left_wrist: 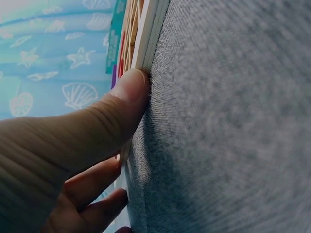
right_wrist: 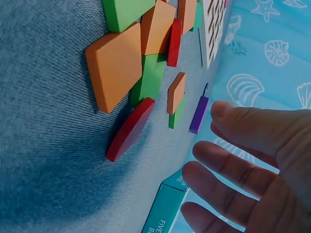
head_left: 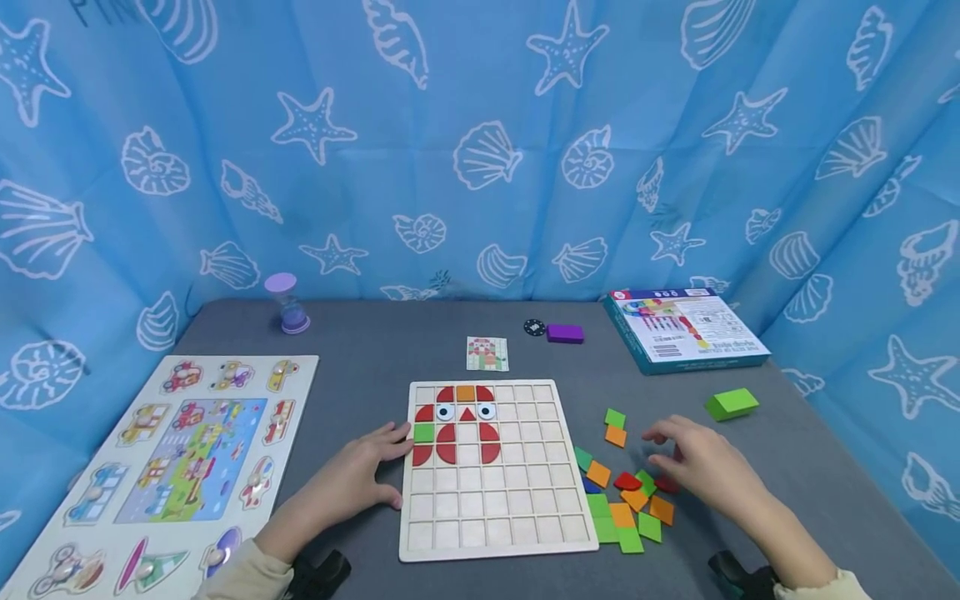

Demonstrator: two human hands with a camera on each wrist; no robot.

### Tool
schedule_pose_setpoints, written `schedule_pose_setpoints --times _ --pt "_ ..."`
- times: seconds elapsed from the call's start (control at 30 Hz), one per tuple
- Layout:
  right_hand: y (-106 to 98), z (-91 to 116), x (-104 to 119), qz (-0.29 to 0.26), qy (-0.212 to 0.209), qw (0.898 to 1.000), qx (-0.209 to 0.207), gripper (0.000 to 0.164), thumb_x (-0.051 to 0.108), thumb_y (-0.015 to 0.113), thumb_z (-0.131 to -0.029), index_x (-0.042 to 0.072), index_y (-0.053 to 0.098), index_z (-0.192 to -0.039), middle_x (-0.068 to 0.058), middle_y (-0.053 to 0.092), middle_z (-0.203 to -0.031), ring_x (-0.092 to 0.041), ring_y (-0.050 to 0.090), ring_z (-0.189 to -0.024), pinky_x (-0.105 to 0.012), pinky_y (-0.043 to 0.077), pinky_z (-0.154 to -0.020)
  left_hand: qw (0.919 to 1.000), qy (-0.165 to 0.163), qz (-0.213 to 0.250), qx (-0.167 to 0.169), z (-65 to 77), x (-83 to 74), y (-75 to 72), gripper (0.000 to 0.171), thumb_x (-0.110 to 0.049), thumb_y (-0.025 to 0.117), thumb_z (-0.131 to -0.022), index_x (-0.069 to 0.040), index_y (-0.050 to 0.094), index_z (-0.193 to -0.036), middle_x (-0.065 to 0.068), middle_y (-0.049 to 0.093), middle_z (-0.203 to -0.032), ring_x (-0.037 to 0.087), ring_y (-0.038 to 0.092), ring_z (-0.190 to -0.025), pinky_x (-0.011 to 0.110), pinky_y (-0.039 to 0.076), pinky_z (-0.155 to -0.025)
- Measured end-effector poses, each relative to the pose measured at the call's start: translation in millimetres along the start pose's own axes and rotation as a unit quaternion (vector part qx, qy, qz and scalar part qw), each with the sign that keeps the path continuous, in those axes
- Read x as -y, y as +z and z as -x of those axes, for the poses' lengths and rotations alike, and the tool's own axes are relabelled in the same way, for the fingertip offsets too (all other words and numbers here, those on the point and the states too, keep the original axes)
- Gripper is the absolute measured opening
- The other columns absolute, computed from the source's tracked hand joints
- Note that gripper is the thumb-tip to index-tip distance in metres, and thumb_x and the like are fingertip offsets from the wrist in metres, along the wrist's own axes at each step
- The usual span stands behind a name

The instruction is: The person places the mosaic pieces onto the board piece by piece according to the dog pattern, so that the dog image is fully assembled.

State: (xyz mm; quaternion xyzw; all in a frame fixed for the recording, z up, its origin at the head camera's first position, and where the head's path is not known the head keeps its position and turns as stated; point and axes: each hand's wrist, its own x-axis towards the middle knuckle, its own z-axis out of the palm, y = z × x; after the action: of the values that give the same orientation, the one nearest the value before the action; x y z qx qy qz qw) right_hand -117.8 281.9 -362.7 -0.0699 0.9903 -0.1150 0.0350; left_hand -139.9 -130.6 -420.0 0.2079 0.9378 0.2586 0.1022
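A wooden grid board point(head_left: 525, 524) lies in the middle, with red pieces, two eye pieces point(head_left: 446, 412), one orange square point(head_left: 466, 393) and one green square point(head_left: 423, 432) set in its upper left cells. My left hand point(head_left: 358, 477) rests at the board's left edge, its thumb point(left_wrist: 130, 86) against the side and nothing gripped. Right of the loose pieces hovers my right hand point(head_left: 705, 467), fingers relaxed and bent, nothing between them. Beneath it, a red piece point(right_wrist: 131, 130) lies beside an orange square point(right_wrist: 116, 68). Green, orange, red and blue pieces are heaped at the board's right side.
Behind the board lies a small pattern card point(head_left: 487, 353). A purple block point(head_left: 565, 333) and a black disc point(head_left: 535, 327) are further back. The picture box point(head_left: 686, 329) and a green block point(head_left: 732, 404) stand right. At left are a vehicle puzzle point(head_left: 191, 458) and a sand timer point(head_left: 288, 304).
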Motion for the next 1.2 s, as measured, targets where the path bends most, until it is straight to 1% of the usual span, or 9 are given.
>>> schedule_pose_setpoints --times 0.23,0.37,0.5,0.63,0.73,0.8,1.03,1.2 --pt "2.4 0.0 4.3 -0.004 -0.007 1.0 0.023 0.024 0.015 0.07 -0.073 0.013 0.065 -0.097 0.001 0.06 -0.089 -0.009 0.044 -0.062 -0.022 0.038 -0.051 1.0 0.002 0.009 -0.003 2.0 1.7 0.6 0.074 -0.027 0.081 -0.058 -0.012 0.053 -0.124 0.002 0.04 -0.138 0.026 0.028 -0.131 0.051 0.028 -0.099" --pt "4.1 -2.4 8.9 -0.004 -0.03 0.999 0.018 0.023 0.015 0.071 -0.073 0.014 0.065 -0.096 0.003 0.059 -0.087 -0.008 0.043 -0.061 -0.021 0.039 -0.052 0.9999 -0.002 0.012 -0.006 2.9 2.9 -0.6 0.075 -0.027 0.081 -0.057 -0.013 0.053 -0.125 0.002 0.04 -0.138 0.025 0.028 -0.131 0.05 0.028 -0.099" --pt "8.0 -5.8 14.0 -0.002 -0.046 0.999 0.012 0.021 0.016 0.071 -0.073 0.016 0.066 -0.094 0.005 0.06 -0.086 -0.007 0.046 -0.064 -0.024 0.041 -0.056 0.9999 0.0 0.011 -0.01 2.3 2.3 -1.8 0.075 -0.027 0.081 -0.058 -0.013 0.052 -0.126 0.002 0.039 -0.138 0.025 0.028 -0.131 0.051 0.029 -0.099" --pt "14.6 -7.8 20.1 -0.004 -0.042 0.999 0.021 0.021 0.021 0.072 -0.072 0.018 0.066 -0.092 0.007 0.059 -0.084 -0.006 0.05 -0.068 -0.026 0.043 -0.059 0.9999 0.006 0.01 -0.009 1.0 0.7 -1.7 0.074 -0.027 0.081 -0.059 -0.012 0.052 -0.126 0.001 0.039 -0.138 0.025 0.028 -0.131 0.051 0.029 -0.099" --pt "19.5 -8.0 25.9 -0.01 -0.037 0.999 0.038 0.023 0.027 0.073 -0.071 0.019 0.066 -0.092 0.008 0.056 -0.08 -0.007 0.048 -0.068 -0.027 0.042 -0.058 0.9999 0.003 0.01 -0.006 1.1 -0.5 -1.3 0.074 -0.027 0.081 -0.059 -0.013 0.052 -0.125 0.001 0.04 -0.138 0.025 0.028 -0.131 0.051 0.028 -0.099" --pt "22.2 -8.3 29.7 -0.008 -0.035 0.998 0.045 0.025 0.03 0.073 -0.07 0.021 0.067 -0.092 0.009 0.056 -0.08 -0.007 0.048 -0.068 -0.027 0.041 -0.059 0.9999 0.001 0.012 -0.004 1.4 -1.1 -1.3 0.074 -0.027 0.081 -0.058 -0.013 0.052 -0.125 0.001 0.04 -0.138 0.025 0.027 -0.131 0.051 0.028 -0.099" --pt "30.6 -12.5 37.8 0.02 -0.027 0.998 0.048 0.021 0.029 0.073 -0.071 0.021 0.067 -0.09 0.006 0.061 -0.088 -0.011 0.056 -0.078 -0.036 0.047 -0.065 1.0 0.003 0.007 -0.003 1.9 -1.2 -1.1 0.074 -0.028 0.081 -0.059 -0.014 0.052 -0.126 0.0 0.04 -0.138 0.024 0.028 -0.131 0.05 0.029 -0.099" --pt "32.9 -12.7 40.8 0.028 -0.009 0.998 0.055 0.023 0.029 0.075 -0.069 0.021 0.067 -0.088 0.007 0.061 -0.087 -0.011 0.056 -0.076 -0.035 0.047 -0.064 1.0 -0.001 0.005 -0.001 2.3 -1.9 -0.8 0.075 -0.028 0.081 -0.058 -0.014 0.052 -0.125 0.0 0.04 -0.138 0.024 0.028 -0.131 0.053 0.028 -0.098"
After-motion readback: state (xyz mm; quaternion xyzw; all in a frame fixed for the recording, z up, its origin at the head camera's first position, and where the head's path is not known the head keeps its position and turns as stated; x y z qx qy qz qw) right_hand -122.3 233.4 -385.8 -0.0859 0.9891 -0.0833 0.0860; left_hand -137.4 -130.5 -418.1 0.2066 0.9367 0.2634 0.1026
